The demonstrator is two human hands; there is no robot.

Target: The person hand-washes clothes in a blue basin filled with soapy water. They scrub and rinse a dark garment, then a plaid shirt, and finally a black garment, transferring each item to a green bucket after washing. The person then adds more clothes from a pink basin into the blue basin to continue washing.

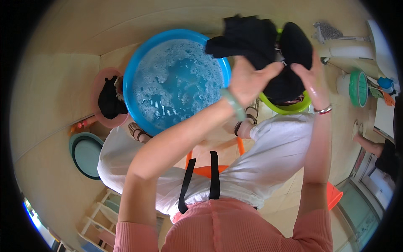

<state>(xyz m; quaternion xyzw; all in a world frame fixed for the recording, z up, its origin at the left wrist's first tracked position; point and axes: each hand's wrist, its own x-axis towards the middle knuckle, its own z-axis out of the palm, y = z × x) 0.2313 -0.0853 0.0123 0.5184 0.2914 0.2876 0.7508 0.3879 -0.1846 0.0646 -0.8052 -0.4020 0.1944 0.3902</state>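
Note:
My left hand (250, 80) and my right hand (312, 82) are both closed on a black garment (245, 38). They hold it up over a lime-green basin (289, 110) at the far right. One part of the cloth spreads out to the left, while another stands up between the hands; its exact kind does not show. More dark cloth lies in the green basin, partly hidden beneath my hands. Left of them stands a large blue tub (131, 80) of foamy, bluish water. My left forearm passes across its near right side.
A pink basin (96, 101) with dark cloth sits left of the tub, near a grey-green basin (74, 153). Between my legs is an orange stool (208, 171). A mop head (327, 31) and a green basket (358, 88) are at right, where another person's leg (369, 145) shows.

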